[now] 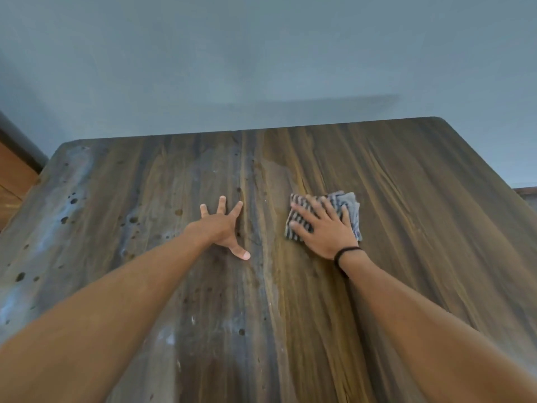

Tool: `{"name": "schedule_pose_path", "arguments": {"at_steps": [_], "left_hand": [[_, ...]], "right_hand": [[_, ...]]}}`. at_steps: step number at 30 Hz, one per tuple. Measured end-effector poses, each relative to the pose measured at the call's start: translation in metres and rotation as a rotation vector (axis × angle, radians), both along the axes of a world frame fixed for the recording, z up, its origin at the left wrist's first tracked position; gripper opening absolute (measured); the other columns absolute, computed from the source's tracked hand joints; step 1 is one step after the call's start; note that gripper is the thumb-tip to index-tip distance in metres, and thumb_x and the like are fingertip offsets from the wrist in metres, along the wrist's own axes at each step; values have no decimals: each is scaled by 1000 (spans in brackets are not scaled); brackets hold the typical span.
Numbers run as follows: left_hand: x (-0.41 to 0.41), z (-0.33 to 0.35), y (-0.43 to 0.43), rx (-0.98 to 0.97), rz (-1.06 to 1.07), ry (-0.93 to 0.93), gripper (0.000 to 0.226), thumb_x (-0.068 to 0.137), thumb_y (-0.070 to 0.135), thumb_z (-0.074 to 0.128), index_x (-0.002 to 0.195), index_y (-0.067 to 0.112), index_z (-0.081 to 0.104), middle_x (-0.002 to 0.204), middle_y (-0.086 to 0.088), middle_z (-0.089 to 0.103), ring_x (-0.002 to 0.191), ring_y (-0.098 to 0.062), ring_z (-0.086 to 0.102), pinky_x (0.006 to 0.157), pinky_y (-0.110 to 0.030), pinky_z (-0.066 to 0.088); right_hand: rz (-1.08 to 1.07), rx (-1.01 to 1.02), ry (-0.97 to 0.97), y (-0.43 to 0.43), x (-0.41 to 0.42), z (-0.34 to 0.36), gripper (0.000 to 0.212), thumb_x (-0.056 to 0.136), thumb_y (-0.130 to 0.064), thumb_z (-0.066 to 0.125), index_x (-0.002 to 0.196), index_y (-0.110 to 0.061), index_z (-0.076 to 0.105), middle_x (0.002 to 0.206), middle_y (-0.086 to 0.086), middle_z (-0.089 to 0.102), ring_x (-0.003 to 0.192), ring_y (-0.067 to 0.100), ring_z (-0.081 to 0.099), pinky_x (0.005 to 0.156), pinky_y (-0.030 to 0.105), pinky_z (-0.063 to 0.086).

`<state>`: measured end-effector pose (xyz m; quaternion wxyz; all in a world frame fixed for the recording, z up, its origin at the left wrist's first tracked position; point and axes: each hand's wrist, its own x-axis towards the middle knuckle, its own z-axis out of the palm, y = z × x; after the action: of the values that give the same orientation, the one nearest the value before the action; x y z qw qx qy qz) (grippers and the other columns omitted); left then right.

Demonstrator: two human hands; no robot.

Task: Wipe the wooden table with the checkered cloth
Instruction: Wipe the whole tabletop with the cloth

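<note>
The wooden table [406, 199] fills the lower view, with dark streaked grain and small dark knots on its left side. A folded checkered cloth [347, 203], grey with dark stripes, lies right of the table's middle. My right hand [322, 228] presses flat on top of the cloth with fingers spread, a black band on its wrist. My left hand [223, 225] rests flat on the bare wood to the left of the cloth, fingers splayed and holding nothing. A pale, dusty band runs along the table's left part.
A plain blue-grey wall [261, 68] stands right behind the table's far edge. Orange-brown wooden furniture [14, 181] shows at the far left beyond the table's corner. A small piece of another surface [526, 191] shows at the right edge.
</note>
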<state>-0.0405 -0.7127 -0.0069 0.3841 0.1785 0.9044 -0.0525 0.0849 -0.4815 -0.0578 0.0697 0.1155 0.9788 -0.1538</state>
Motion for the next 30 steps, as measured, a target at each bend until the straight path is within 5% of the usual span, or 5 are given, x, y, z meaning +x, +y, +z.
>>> {"name": "schedule_pose_path", "arguments": {"at_steps": [12,16,21,25,30], "left_hand": [[-95,14,23,5,88,68,151,49,66,83,146,39,-30,154,-1,-39,141,-48,-27,115,-66,6],[-106,1,18,-2,111,47,152,48,66,85,147,41,-28,155,1,-38,142,-48,-23,116,-66,9],[-109,-8,8,82,131,50,150,50,63,87,149,44,-23,157,4,-35,143,-48,-22,114,-69,11],[-108,-17,6,114,107,61,150,49,63,88,150,44,-22,158,2,-34,142,-49,-23,114,-69,13],[-118,-17,12,-17,104,8,156,46,70,85,141,43,-36,151,2,-44,141,-50,-24,113,-69,15]], "right_hand": [[-93,16,55,-15,-50,-5,62,99,-73,13,158,-55,7,170,-15,-1,157,22,-8,118,57,-19],[209,30,109,-23,-25,-17,63,95,-79,5,155,-59,11,169,-19,9,157,18,0,121,53,-16],[-82,17,56,-8,-98,-6,61,99,-73,15,157,-56,10,170,-16,1,157,20,-7,118,56,-18],[220,49,49,10,-94,-11,61,95,-80,10,153,-64,4,169,-20,-1,157,15,-7,120,55,-16],[-35,23,9,7,-145,-2,62,97,-75,13,156,-57,6,170,-15,-4,157,22,-10,113,54,-24]]}}
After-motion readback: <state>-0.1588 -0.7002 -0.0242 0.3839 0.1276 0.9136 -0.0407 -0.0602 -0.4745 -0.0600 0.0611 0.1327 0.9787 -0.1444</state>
